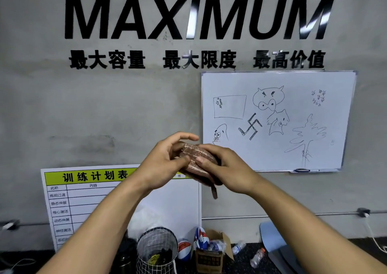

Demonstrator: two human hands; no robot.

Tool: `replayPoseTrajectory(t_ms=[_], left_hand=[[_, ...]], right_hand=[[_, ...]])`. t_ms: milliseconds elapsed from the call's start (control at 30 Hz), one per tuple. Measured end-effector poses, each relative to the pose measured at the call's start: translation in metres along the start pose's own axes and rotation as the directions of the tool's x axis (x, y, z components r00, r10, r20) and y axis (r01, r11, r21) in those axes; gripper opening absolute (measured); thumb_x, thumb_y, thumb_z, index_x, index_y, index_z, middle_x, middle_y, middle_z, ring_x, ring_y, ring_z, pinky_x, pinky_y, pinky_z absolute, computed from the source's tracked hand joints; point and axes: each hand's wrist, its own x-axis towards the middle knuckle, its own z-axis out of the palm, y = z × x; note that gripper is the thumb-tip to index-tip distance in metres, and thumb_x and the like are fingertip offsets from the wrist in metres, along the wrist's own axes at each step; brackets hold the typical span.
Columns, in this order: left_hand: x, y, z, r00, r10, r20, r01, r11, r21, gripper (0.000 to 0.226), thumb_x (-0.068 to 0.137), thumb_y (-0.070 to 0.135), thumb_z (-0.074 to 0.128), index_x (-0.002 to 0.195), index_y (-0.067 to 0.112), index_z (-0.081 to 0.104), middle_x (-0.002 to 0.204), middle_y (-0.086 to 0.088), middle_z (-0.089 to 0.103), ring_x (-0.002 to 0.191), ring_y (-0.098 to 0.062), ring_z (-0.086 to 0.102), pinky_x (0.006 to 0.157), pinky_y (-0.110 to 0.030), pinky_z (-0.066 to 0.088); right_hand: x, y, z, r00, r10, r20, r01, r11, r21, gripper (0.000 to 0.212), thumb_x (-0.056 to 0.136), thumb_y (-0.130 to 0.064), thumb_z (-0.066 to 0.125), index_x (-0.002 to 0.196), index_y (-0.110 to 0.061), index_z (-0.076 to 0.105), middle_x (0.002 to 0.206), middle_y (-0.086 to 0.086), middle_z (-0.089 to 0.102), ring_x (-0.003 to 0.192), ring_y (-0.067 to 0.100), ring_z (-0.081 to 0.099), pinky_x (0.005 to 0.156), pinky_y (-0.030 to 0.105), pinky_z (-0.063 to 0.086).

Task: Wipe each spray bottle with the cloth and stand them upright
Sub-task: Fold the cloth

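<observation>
Both hands hold a folded reddish-brown cloth point(196, 160) up in front of a grey wall. The left hand point(165, 162) and the right hand point(226, 166) each curl their fingers tight on it. No spray bottle shows. Down on the floor, a wire mesh basket point(157, 250) holds dark things – something yellow too – and a cardboard box point(211, 257) holds crumpled wrappers.
</observation>
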Motion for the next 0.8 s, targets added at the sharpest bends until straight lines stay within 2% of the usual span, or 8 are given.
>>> replayPoseTrajectory(t_ms=[67,167,267,333,400,533,633,800], left_hand=[[0.003,0.000,0.001,0.995,0.020,-0.096,-0.022,0.999,-0.023,0.051,0.097,-0.018,0.060,0.127,0.023,0.066,0.095,0.003,0.077,0.086,-0.012,0.065,0.080,-0.022,0.053],[0.004,-0.007,0.005,0.981,-0.013,-0.192,-0.006,0.995,-0.097,0.031,0.098,0.012,0.075,0.127,0.021,0.067,0.103,-0.002,0.078,0.095,-0.012,0.069,0.089,-0.024,0.058],[0.004,-0.011,0.017,0.983,-0.046,-0.180,0.033,0.997,-0.075,0.013,0.102,0.012,0.072,0.114,0.010,0.072,0.094,0.001,0.079,0.087,-0.006,0.071,0.081,-0.021,0.058],[0.004,-0.012,0.021,0.981,-0.018,-0.195,0.016,1.000,-0.013,0.008,0.101,0.005,0.070,0.104,0.011,0.076,0.086,0.004,0.079,0.080,-0.004,0.070,0.076,-0.018,0.055],[0.006,-0.013,0.021,0.983,0.007,-0.183,0.007,0.997,0.075,0.017,0.099,0.003,0.072,0.100,0.018,0.078,0.090,0.004,0.080,0.085,-0.006,0.071,0.081,-0.020,0.056],[0.007,-0.011,0.032,0.989,-0.013,-0.145,0.025,0.996,0.082,0.016,0.101,0.007,0.072,0.104,0.021,0.079,0.100,-0.007,0.081,0.091,-0.010,0.072,0.089,-0.027,0.056],[0.008,-0.009,0.047,0.985,-0.056,-0.162,0.060,0.998,0.017,0.010,0.103,0.016,0.069,0.109,0.013,0.077,0.094,-0.007,0.080,0.084,-0.008,0.070,0.078,-0.019,0.055],[0.009,-0.014,0.070,0.978,-0.063,-0.198,0.063,0.998,-0.007,0.014,0.106,0.012,0.064,0.100,0.006,0.075,0.079,-0.001,0.075,0.069,-0.008,0.066,0.065,-0.023,0.055]], right_hand=[[-0.002,0.004,0.000,1.000,0.019,0.010,-0.019,0.997,0.081,0.020,0.103,-0.031,0.064,0.116,-0.019,0.073,0.096,-0.003,0.077,0.086,0.010,0.069,0.077,0.030,0.054],[-0.009,0.008,0.001,0.996,0.050,-0.068,-0.030,0.961,0.275,0.010,0.105,-0.014,0.063,0.108,-0.012,0.073,0.086,-0.002,0.076,0.074,0.008,0.068,0.066,0.022,0.052],[-0.014,0.011,0.001,0.993,0.100,-0.055,-0.066,0.893,0.444,0.012,0.102,-0.008,0.065,0.113,-0.010,0.070,0.098,0.007,0.079,0.082,0.016,0.073,0.072,0.030,0.061],[-0.017,0.015,0.001,0.997,0.074,-0.004,-0.068,0.930,0.360,0.023,0.098,-0.006,0.071,0.121,-0.011,0.068,0.110,0.010,0.077,0.091,0.017,0.073,0.085,0.031,0.060],[-0.020,0.018,0.001,0.997,0.073,-0.014,-0.065,0.945,0.321,0.029,0.098,-0.010,0.073,0.126,-0.014,0.067,0.115,0.014,0.072,0.089,0.018,0.072,0.087,0.032,0.060],[-0.020,0.017,-0.003,0.971,0.122,-0.204,-0.016,0.890,0.456,0.020,0.101,-0.011,0.067,0.120,-0.008,0.072,0.102,0.020,0.073,0.088,0.016,0.072,0.079,0.034,0.062],[-0.020,0.018,-0.011,0.949,0.131,-0.287,0.018,0.887,0.462,0.014,0.100,-0.006,0.069,0.112,-0.007,0.076,0.094,0.008,0.075,0.082,0.012,0.071,0.073,0.026,0.058],[-0.029,0.021,-0.019,0.946,0.220,-0.238,-0.057,0.836,0.546,0.015,0.102,-0.013,0.066,0.116,-0.010,0.070,0.095,0.004,0.074,0.083,0.008,0.072,0.076,0.023,0.056]])
